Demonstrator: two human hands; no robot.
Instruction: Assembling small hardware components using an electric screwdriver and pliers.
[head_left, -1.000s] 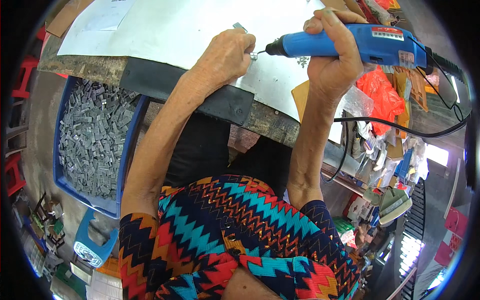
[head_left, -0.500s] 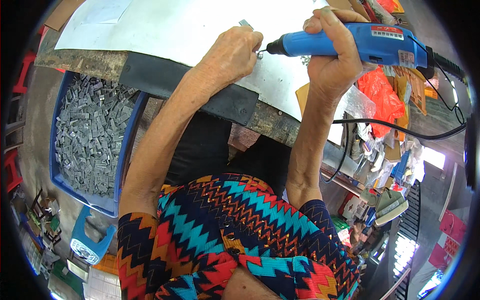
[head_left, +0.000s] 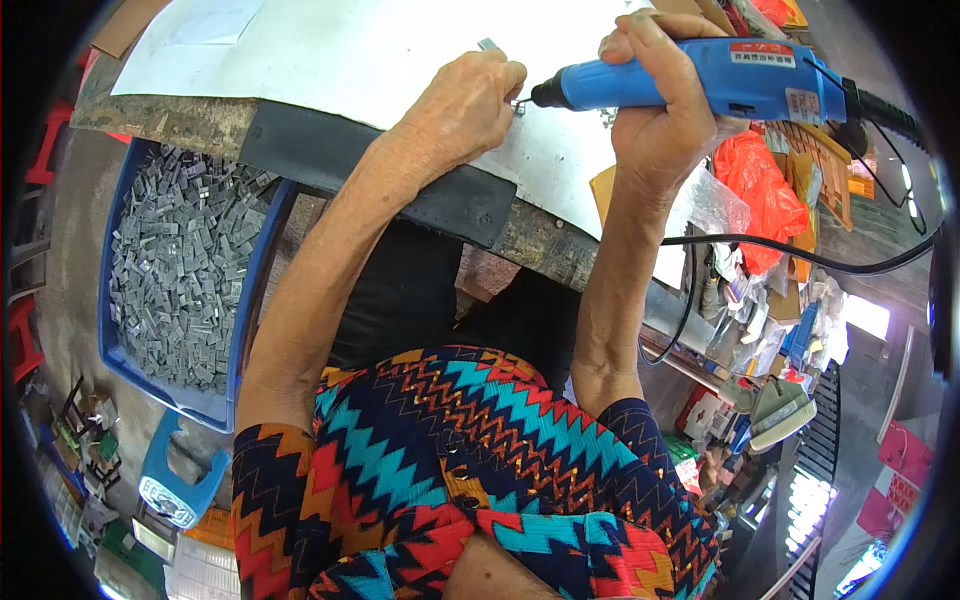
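Observation:
My right hand (head_left: 660,95) is wrapped round a blue electric screwdriver (head_left: 735,80), held nearly level with its bit pointing left. The bit's tip meets the end of a small grey metal part (head_left: 487,45) at the fingertips of my left hand (head_left: 462,105). That hand is closed on the part and rests near the edge of the white-covered table (head_left: 330,50). Most of the part is hidden by my fingers; one grey end sticks out beyond the knuckles. A few tiny metal pieces (head_left: 608,117) lie beneath the screwdriver, partly hidden.
A blue bin (head_left: 232,385) full of small grey metal parts (head_left: 185,270) stands left of the table. A dark strip (head_left: 330,150) runs along the table's front edge. The screwdriver's black cable (head_left: 800,258) trails right. A blue stool (head_left: 180,470) and red plastic bags (head_left: 760,195) are nearby.
The screwdriver and my right hand have shifted very slightly left and up. My left hand stays in place with the metal part.

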